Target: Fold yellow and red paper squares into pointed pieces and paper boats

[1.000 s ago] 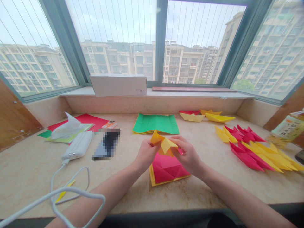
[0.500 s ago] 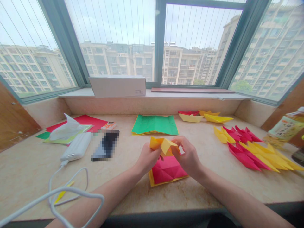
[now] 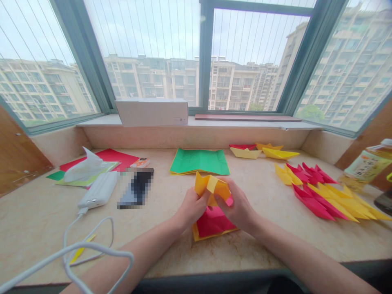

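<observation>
A partly folded piece of yellow paper (image 3: 212, 185) is held up between my two hands over the near middle of the counter. My left hand (image 3: 196, 204) grips its left side, thumb toward me. On its right side my right hand (image 3: 238, 203) closes round the paper, the fingers partly hidden behind it. Just below lies a creased red sheet (image 3: 214, 222) on top of yellow paper, partly covered by my hands. Beyond them is a stack of creased paper with a green sheet (image 3: 199, 160) uppermost and yellow beneath.
Folded paper boats (image 3: 280, 152) stand at the back right, with several red and yellow folded pieces (image 3: 339, 200) nearer. A bottle (image 3: 369, 165) is at the right edge. Leftward are a phone (image 3: 137, 188), a white power bank (image 3: 98, 188), its cable (image 3: 101, 247) and tissue (image 3: 84, 165).
My right hand has shifted its hold, its fingers closing further round the yellow paper's right side. The paper's folds have changed shape slightly. My left hand stays nearly in place.
</observation>
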The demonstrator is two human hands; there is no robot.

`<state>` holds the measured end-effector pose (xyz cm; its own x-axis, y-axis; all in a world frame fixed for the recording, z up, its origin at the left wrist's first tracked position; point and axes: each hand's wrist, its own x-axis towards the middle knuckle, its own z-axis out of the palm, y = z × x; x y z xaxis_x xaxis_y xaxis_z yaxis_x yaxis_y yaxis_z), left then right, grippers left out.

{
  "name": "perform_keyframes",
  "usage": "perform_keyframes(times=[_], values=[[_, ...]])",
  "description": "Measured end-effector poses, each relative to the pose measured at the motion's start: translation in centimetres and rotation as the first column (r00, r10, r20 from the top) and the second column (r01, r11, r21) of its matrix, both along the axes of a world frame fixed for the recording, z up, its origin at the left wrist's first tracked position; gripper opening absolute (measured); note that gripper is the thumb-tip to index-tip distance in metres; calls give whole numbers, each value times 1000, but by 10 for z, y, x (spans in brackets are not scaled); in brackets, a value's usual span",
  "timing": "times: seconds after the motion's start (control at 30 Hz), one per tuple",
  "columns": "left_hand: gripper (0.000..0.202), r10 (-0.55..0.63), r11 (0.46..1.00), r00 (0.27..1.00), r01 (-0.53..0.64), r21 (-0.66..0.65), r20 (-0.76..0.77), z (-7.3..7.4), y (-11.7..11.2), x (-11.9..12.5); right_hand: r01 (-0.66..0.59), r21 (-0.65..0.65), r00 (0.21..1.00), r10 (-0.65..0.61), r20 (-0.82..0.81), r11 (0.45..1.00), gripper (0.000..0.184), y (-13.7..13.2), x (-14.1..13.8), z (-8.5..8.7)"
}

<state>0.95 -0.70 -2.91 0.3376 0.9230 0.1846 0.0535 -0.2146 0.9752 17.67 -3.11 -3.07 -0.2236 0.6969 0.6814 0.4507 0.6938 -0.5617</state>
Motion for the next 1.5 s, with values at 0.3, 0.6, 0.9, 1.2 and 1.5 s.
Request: perform_keyframes(times=[0.3,0.6,0.9,1.2,1.5], values=[[32,166,979,964,-135,154,-207,-2,3,-4,-39,-65,999,38,-4,997,43,3,-6,-10],[43,290,923,947,-239,300,-138,19,3,-13,-106,-85,994,109,29,991,48,8,5,-3],[22,154,966,985,-134,222,-73,19,2,-12,33,-244,998,-43,-34,969,46,10,11,-1],[36,107,989,989,-116,94,98,11,9,-12,-117,-417,957,-10,-289,901,36,13,11,0],[42,49,999,976,-49,-9,212,20,5,-10,-334,-403,812,43,-583,852,16,12,14,8]])
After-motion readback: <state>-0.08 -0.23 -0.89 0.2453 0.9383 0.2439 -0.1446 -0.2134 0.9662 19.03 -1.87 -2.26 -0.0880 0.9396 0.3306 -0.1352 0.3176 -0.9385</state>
